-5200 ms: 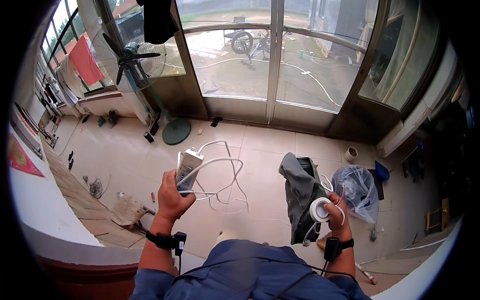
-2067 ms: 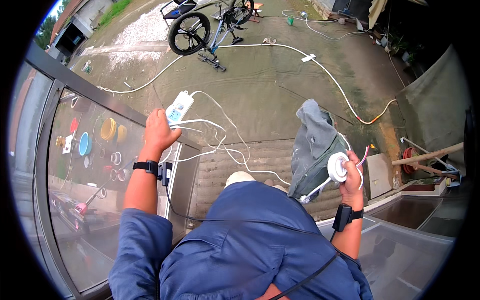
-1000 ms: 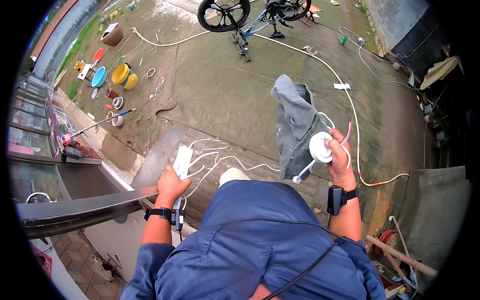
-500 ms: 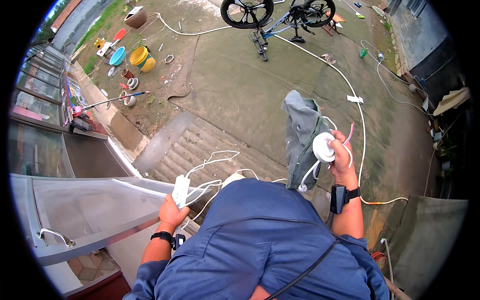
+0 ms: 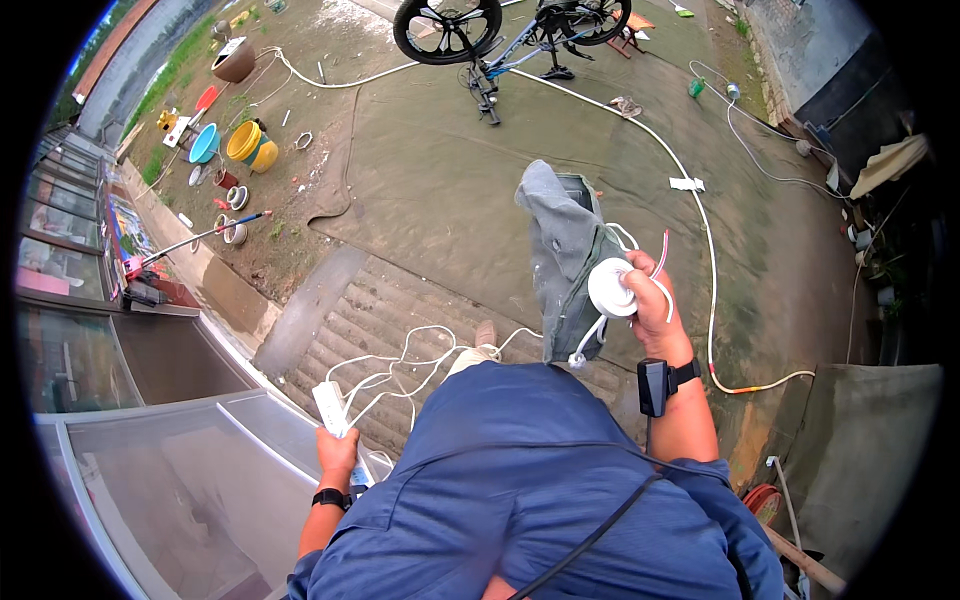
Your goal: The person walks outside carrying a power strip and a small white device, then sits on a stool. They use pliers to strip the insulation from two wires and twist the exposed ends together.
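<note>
My left hand (image 5: pixel 337 452), low on the left, is closed round the lower end of a white power strip (image 5: pixel 328 404). White cord (image 5: pixel 428 366) runs from there in loose loops over the steps. On the right, my right hand (image 5: pixel 654 292) grips a white round, disc-like fitting (image 5: pixel 609 288); its exact kind is unclear. White cords hang about it, one with a reddish stripe, and a white plug (image 5: pixel 577 360) dangles below. Behind the disc hangs a grey-green cloth bag (image 5: pixel 562 240); whether my fingers hold it too is hidden.
Ridged steps (image 5: pixel 335 310) lie below me, with a shoe (image 5: pixel 486 334) on them. A glazed door panel (image 5: pixel 180 490) stands close at left. Ahead are an upturned bicycle (image 5: pixel 483 75), a long white hose (image 5: pixel 690 165), a yellow bucket (image 5: pixel 252 147) and a blue basin (image 5: pixel 205 143).
My left hand has moved lower with the power strip, which now leans left. The cord loops have spread over the steps. My right hand keeps its hold; the whole view has shifted.
</note>
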Tool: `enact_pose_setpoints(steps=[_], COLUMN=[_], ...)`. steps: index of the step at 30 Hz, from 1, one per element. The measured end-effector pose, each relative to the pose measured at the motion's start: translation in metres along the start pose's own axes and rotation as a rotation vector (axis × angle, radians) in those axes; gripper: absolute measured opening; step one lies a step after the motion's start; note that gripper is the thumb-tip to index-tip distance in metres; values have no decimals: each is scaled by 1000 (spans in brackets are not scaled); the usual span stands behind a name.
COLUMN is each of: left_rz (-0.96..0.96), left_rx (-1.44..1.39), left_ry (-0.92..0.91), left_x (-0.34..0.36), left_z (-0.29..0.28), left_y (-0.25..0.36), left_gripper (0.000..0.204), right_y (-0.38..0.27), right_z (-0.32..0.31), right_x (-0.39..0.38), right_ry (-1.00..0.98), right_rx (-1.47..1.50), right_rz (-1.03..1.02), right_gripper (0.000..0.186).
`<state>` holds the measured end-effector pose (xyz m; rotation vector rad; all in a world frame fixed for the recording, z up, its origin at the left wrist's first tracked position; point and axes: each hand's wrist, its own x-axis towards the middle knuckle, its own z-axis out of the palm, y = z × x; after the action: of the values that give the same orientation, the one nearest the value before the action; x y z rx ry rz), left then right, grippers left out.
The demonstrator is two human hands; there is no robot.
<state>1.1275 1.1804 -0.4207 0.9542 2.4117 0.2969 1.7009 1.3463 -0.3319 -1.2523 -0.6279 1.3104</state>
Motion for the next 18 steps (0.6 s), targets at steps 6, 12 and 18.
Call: enact_pose_setpoints(steps=[6, 12, 18], left_rz=[174, 280, 519], left_rx=[-33, -31, -55], left_ry=[-22, -85, -111], left_x=[61, 138, 196], left_z=[39, 90, 170], left_y=[94, 224, 367], left_gripper=[49, 49, 49], right_y=[1, -4, -25], right_z=[-26, -65, -135], right_x=[44, 95, 154], right_ry=[84, 194, 353], right_rx=[24, 1, 61], right_rz=[-10, -55, -66], right_gripper=[35, 35, 36])
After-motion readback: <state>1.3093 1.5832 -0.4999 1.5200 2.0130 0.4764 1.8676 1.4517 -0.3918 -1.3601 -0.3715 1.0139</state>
